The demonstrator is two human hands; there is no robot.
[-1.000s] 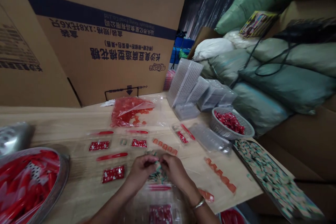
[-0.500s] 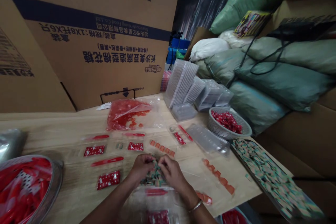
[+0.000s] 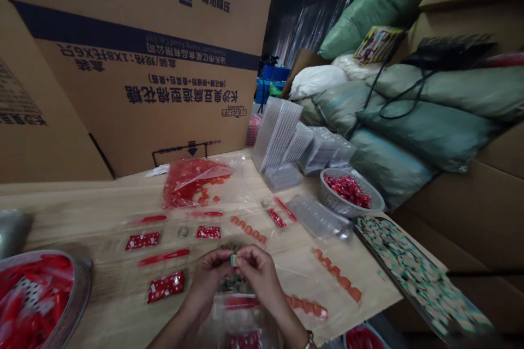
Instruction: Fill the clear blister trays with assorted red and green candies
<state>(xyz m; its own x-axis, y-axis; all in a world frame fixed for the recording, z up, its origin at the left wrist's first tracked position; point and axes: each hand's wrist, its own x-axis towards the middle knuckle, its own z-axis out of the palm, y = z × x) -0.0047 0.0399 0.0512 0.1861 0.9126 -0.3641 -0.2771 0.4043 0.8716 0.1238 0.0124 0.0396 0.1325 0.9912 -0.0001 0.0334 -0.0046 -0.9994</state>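
Observation:
My left hand [image 3: 209, 278] and my right hand [image 3: 257, 272] meet at the near edge of the wooden table [image 3: 102, 202], fingers pinched together on a small green and white packet [image 3: 232, 259]. Below them lies a small heap of the same green packets [image 3: 231, 285] over a clear plastic tray [image 3: 241, 311] holding a red spoon. Around the hands lie red sachets [image 3: 166, 286], red spoons [image 3: 162, 257] and strips of orange candy [image 3: 336, 275].
A metal bowl [image 3: 84, 289] of red spoons sits at the near left. A white basket [image 3: 346, 204] of red sachets, stacks of clear trays [image 3: 282, 142] and a tray of green packets [image 3: 413, 270] stand to the right. Large cardboard boxes [image 3: 135, 60] wall the back; green sacks [image 3: 409, 114] are piled right.
Both hands have lifted slightly off the heap and now pinch a single green packet between them. The view has shifted a little to the right and up.

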